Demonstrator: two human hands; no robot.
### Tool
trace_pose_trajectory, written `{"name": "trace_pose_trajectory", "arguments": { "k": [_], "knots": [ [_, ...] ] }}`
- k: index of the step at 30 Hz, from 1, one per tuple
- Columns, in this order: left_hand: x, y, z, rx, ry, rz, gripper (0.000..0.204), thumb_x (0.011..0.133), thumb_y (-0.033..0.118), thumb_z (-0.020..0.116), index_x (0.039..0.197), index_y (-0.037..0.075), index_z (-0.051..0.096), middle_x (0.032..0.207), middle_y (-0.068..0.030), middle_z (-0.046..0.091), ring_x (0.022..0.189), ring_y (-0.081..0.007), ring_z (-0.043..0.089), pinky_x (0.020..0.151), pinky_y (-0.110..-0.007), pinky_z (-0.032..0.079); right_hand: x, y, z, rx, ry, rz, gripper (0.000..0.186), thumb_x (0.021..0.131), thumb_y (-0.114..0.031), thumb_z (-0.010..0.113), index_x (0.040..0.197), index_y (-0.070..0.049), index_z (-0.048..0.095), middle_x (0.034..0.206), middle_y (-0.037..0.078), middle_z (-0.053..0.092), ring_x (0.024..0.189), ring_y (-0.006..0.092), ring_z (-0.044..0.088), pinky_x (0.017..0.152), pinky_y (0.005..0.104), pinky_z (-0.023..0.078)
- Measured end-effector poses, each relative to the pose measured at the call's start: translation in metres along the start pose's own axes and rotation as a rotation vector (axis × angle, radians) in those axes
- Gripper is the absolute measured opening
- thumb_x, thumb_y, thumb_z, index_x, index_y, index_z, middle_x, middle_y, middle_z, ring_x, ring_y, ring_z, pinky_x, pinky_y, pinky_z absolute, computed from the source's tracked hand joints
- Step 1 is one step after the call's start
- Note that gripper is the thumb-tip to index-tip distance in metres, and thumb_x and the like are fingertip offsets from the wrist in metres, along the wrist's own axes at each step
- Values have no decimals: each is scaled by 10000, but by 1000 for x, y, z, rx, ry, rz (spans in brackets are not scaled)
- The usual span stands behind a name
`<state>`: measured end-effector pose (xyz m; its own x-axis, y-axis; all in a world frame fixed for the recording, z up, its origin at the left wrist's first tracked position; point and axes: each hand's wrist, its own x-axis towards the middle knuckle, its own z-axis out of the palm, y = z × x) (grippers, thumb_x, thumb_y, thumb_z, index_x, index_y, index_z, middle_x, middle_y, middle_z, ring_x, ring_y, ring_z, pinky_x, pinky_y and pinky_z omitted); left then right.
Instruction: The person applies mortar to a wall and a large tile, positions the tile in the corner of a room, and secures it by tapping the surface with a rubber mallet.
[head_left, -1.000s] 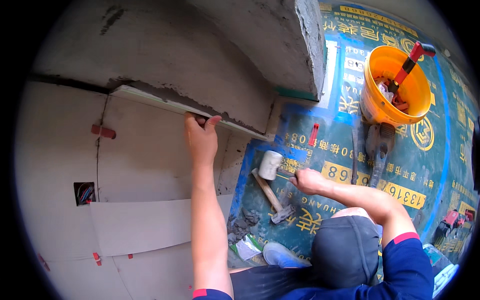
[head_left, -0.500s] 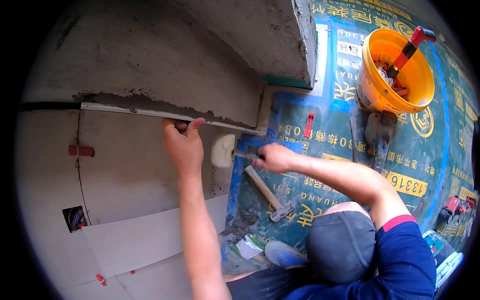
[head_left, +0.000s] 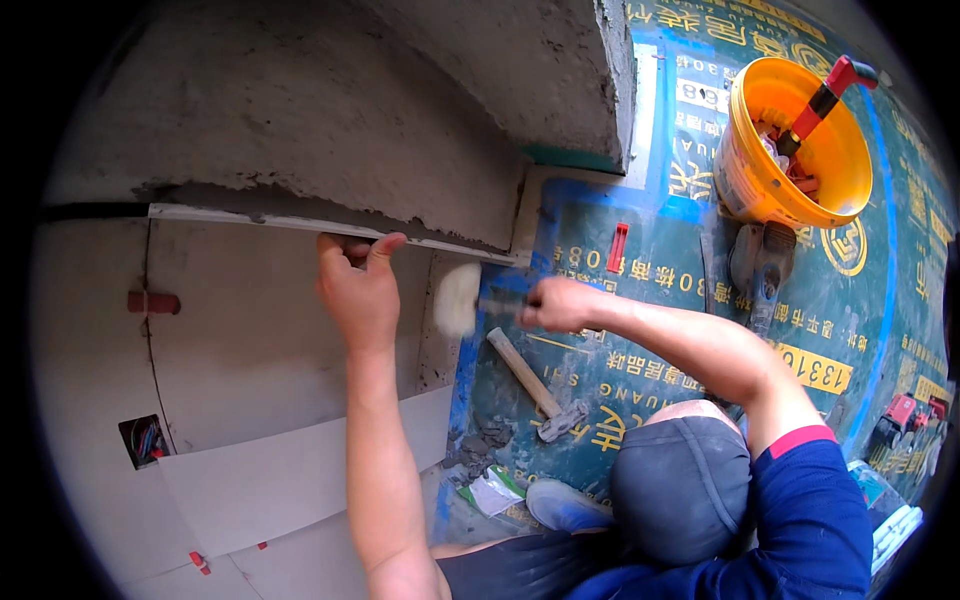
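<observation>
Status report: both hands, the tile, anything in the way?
Left hand at upper edge of large grey tile; right hand gripping white-headed mallet; wooden-handled hammer lying apart on green floor sheet.

2 hands, 1 mallet

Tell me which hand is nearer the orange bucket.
Right. The right hand, holding the mallet, is left of and below the orange bucket in view; the left hand is farther left, at the tile's top edge.

Down on the green floor sheet there's an orange bucket, a dark tool right beside it, then a red clip, a wooden-handled hammer, grey lumps toward the left edge!
</observation>
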<state>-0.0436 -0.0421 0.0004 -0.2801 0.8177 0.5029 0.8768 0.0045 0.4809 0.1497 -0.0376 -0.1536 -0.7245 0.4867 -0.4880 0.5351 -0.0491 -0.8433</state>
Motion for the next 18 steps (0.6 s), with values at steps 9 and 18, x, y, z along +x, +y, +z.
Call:
{"name": "trace_pose_trajectory", "arguments": {
  "k": [9,18],
  "knots": [
    [1,1,7,-90,18,19,326,731,127,820,912,29,568,628,10,498,564,-125,445,581,-257,422,5,11,3,-25,97,-22,432,837,-355,561,976,38,673,890,268,662,856,411,649,818,455,511],
    [1,3,7,-5,35,47,332,729,151,824,891,34,558,629,-10,519,552,-153,479,567,-281,431,0,1,16,-117,92,-126,483,861,-429,577,974,31,672,860,241,668,825,372,661,764,437,511]
  ]
}}
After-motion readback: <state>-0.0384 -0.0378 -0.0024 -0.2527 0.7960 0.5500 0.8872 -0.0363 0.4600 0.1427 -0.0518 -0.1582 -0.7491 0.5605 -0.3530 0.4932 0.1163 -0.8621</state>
